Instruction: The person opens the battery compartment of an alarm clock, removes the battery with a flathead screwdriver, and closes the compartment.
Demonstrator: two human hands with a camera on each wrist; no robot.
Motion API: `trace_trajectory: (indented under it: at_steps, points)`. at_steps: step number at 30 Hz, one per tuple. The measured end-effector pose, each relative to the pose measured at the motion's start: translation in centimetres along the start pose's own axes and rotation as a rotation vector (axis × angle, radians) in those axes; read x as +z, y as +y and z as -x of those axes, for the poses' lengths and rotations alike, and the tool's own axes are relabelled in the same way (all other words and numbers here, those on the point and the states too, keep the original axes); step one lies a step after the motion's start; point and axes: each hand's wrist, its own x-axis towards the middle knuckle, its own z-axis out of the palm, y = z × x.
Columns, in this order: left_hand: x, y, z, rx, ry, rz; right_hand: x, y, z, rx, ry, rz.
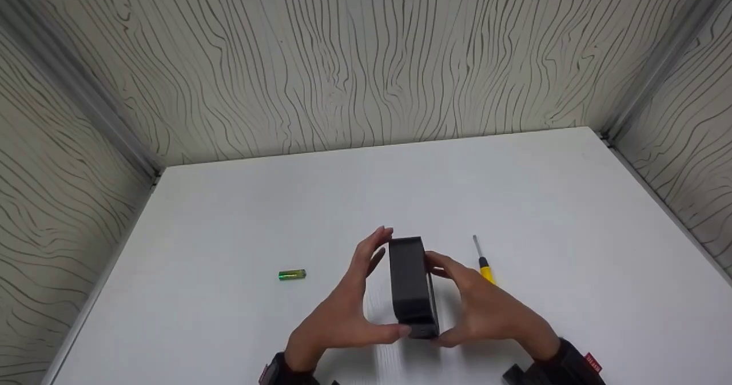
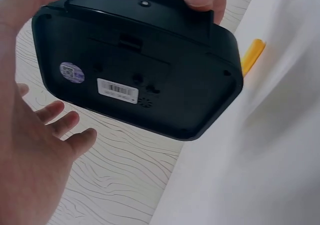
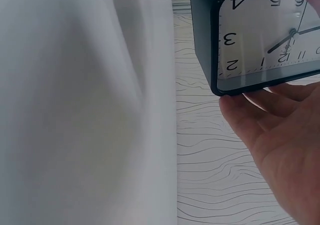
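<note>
A black alarm clock point(image 1: 409, 282) is held up between both hands above the white table. My left hand point(image 1: 343, 310) spans it, thumb at the near end and a fingertip at the far end. From the other side my right hand point(image 1: 486, 305) grips it with thumb and fingers. The left wrist view shows the clock's back point(image 2: 135, 70), with a barcode label, a round sticker and a battery cover outline. Its white numbered dial point(image 3: 265, 35) faces the right wrist camera, numerals upside down. Other fingers of the left hand point(image 2: 35, 145) hang off the clock.
A green battery point(image 1: 292, 274) lies on the table point(image 1: 229, 219) to the left. Beside the right hand is a screwdriver point(image 1: 485, 268) with a yellow handle, partly hidden. Wood-patterned panels point(image 1: 366, 59) enclose the back and sides.
</note>
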Motion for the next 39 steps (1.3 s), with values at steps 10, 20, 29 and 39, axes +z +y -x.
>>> trace_trajectory:
  at_steps: [10, 20, 29, 39]
  points:
    - [-0.21, 0.9, 0.0, -0.06, -0.013, -0.202, 0.25, 0.0, 0.09, 0.033, -0.04, 0.041]
    - [-0.02, 0.74, 0.13, -0.046, -0.043, -0.237, 0.41, -0.05, 0.11, 0.048, -0.07, 0.057]
    - [0.14, 0.7, 0.12, -0.045, -0.002, -0.257, 0.32, 0.3, 0.15, 0.011, -0.059, 0.014]
    - [-0.14, 0.39, 0.1, 0.023, 0.082, -0.216, -0.19, 0.15, 0.11, 0.027, -0.086, -0.055]
